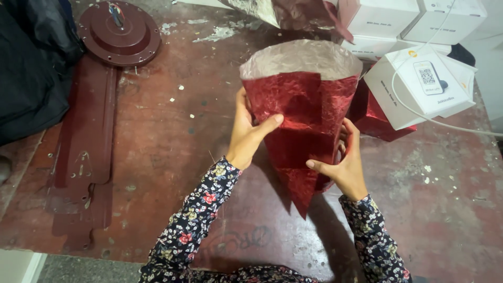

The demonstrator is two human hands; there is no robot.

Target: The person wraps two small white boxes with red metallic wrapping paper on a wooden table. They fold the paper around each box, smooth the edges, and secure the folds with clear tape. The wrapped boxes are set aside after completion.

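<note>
A cone of shiny red foil paper (301,120) stands point-down over the worn reddish table (173,126), its silver inside showing at the open top. My left hand (249,133) grips the cone's left side, thumb pressed across the red front. My right hand (343,160) clasps the lower right side, thumb lying on the foil near the tip. Both sleeves are dark with a flower print.
White boxes (419,86) with a white cable sit at the right, one resting on a red foil-wrapped item (374,118). More foil sheet (283,13) lies at the back. A dark red fan motor (119,34) and blade (84,152) lie left, beside dark cloth (26,73).
</note>
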